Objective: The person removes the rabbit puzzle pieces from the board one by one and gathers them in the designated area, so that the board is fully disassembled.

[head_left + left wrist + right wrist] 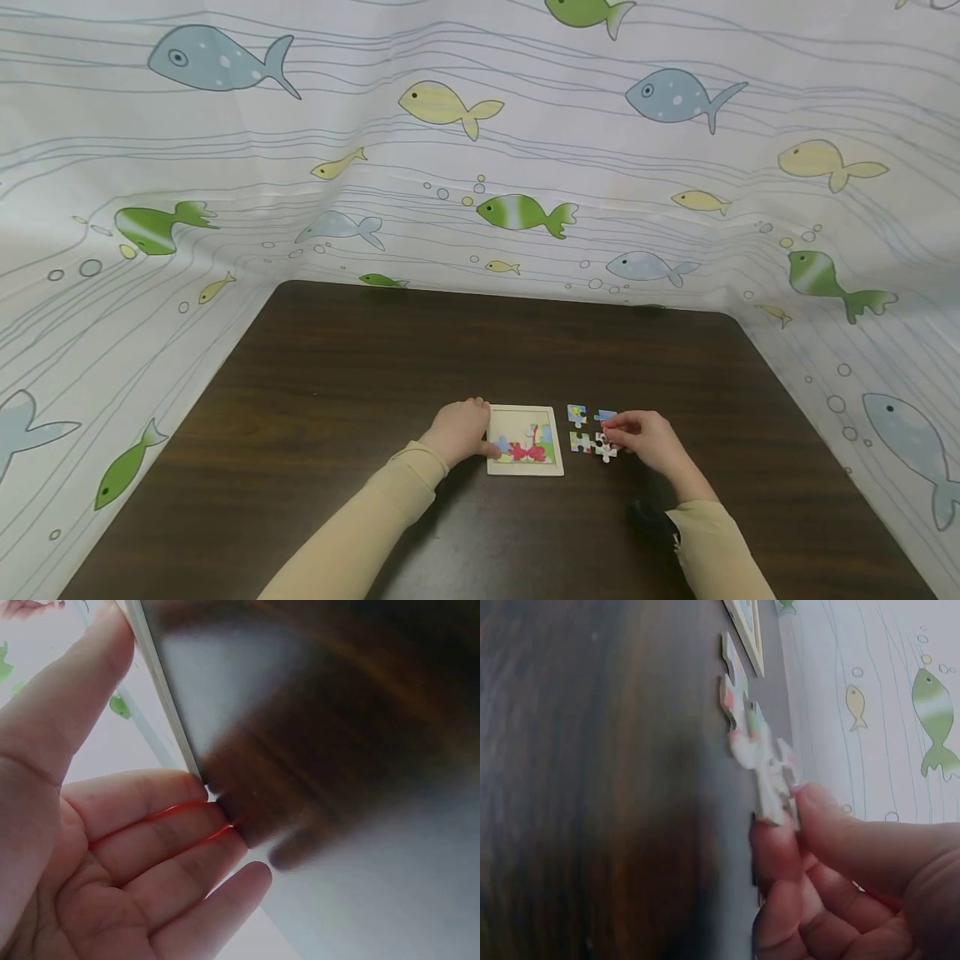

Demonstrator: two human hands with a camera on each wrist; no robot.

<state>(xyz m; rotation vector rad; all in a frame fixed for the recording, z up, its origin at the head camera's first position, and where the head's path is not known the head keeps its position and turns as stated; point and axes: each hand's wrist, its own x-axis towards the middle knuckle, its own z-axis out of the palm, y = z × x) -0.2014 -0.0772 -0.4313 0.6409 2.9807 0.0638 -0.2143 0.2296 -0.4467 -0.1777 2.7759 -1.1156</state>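
A square wooden puzzle tray [522, 471] lies flat on the table, partly filled with joined pieces showing red, green and blue. My left hand [459, 433] rests at its left side; in the left wrist view the fingers [165, 799] lie fairly straight, and the thumb reaches the tray's edge. Right of the tray, my right hand [651, 442] pinches a reddish jigsaw piece [787, 765] between thumb and forefinger. Close under it lies a pale jigsaw piece [606, 450]. Other loose pieces are a blue-and-yellow one [576, 414], a blue one [604, 414] and a multicoloured one [580, 442].
The dark wooden table [360, 358] reaches back to a white curtain [525, 158] printed with fish, which also runs along both sides. A small dark shape [648, 517] shows below my right wrist.
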